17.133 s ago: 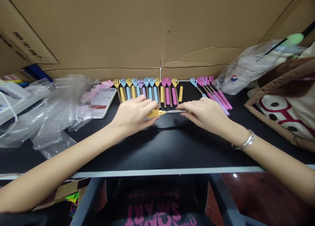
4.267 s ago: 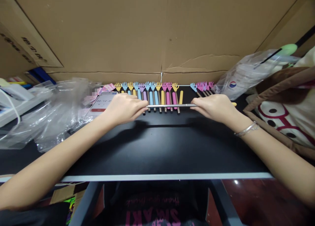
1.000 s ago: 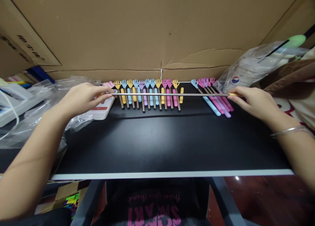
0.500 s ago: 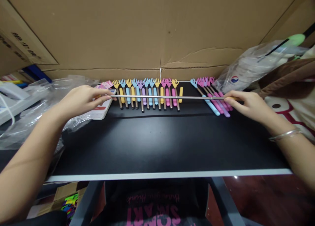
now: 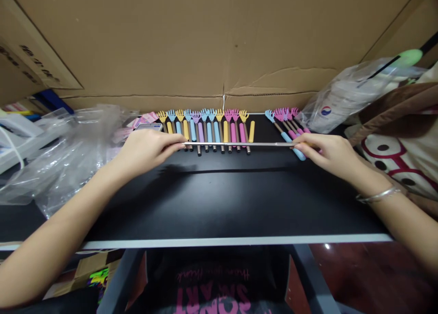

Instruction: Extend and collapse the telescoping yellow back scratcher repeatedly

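A telescopic back scratcher (image 5: 236,144) spans level between my two hands, its thin metal rod above the black tabletop. My left hand (image 5: 148,152) pinches its left end and hides it. Around the right end closes my right hand (image 5: 323,152), with a bit of yellow showing at the fingers. Behind the rod lies a row of back scratcher heads (image 5: 212,115) in yellow, blue, purple and pink on short metal tubes, with loose coloured handles (image 5: 233,134) between them. Several back scratchers with handles (image 5: 287,138) lie fanned out beside my right hand.
Crumpled clear plastic bags (image 5: 77,154) and a phone (image 5: 149,127) lie on the left. A bagged plastic cup (image 5: 338,104) stands at the back right, near a plush item (image 5: 393,157). Cardboard (image 5: 171,45) walls off the back. The table's front edge (image 5: 236,241) is pale.
My hands have come closer together, the left moving right and the right moving left. The rod between them shows shorter and a little nearer to me.
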A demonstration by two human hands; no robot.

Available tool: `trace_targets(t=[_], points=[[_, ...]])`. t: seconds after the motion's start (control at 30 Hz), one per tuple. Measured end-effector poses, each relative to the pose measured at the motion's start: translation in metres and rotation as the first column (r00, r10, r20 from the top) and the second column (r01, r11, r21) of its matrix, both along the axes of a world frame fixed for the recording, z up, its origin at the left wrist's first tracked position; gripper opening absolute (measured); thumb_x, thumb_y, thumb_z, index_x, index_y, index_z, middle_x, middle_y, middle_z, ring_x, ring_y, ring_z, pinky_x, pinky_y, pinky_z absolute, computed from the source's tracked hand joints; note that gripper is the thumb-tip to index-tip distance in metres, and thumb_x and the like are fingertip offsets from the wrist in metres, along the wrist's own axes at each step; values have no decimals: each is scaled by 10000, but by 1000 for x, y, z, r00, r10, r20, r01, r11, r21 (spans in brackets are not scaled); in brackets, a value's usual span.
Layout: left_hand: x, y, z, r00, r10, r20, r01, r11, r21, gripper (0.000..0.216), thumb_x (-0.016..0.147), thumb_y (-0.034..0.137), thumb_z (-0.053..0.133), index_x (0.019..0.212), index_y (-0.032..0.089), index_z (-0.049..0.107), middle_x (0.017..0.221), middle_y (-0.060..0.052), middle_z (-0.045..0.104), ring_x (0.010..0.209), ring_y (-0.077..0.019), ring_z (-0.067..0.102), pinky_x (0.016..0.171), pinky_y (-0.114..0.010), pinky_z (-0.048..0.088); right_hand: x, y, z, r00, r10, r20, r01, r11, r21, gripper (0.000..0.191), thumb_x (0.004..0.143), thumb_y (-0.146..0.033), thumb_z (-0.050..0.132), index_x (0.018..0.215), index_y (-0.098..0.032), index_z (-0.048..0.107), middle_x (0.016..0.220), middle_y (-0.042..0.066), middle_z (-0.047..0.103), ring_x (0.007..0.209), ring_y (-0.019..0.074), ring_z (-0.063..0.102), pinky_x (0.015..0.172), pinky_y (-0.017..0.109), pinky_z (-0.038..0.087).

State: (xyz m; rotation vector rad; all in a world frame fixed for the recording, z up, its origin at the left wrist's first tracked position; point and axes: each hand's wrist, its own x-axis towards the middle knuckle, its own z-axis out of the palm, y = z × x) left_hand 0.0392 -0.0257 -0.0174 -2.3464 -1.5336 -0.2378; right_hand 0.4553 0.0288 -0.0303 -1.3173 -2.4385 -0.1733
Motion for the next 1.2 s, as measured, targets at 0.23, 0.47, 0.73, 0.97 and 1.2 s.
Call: trace_targets(t=[0.23,0.47,0.73,0.97,1.2], points=[[0,1,4,999,-33,19,34,999,-28,372,928,443,359,1067,287,667,832,-26,719,755,-210,655,609,-263,380,17,8,5,994,-100,39,100,995,-6,400,854,-540,440,945,-217,657,781,34,691,670,159,614,584,230,360],[-21,4,6,999,35,3,-35,999,-15,331,922,462,383,970,281,655,875,-25,717,791,-212,653,560,-256,341,30,12,11,982,-121,147,104,988,117,472,852,-622,389,846,-218,633,685,36,619,581,152,525,511,238,287],[-24,7,0,997,-39,68,42,999,-32,363,929,443,365,1002,269,674,940,-40,724,837,-225,664,613,-272,375,37,16,5,986,-98,138,93,995,45,468,897,-583,343,876,-213,629,743,41,635,607,149,527,542,242,321],[-20,6,-4,996,-45,73,43,999,32,409,942,454,337,1000,275,700,913,-33,741,805,-207,675,588,-270,368,38,16,4,992,-90,90,88,996,19,472,897,-573,370,928,-201,660,761,46,652,623,149,533,567,245,337],[-4,4,-10,988,-91,122,85,995,55,411,939,458,362,996,266,720,880,-28,751,781,-195,688,574,-264,377,19,7,6,998,62,-26,-60,997,52,422,899,-521,431,964,-177,665,782,61,672,658,158,581,612,249,391]])
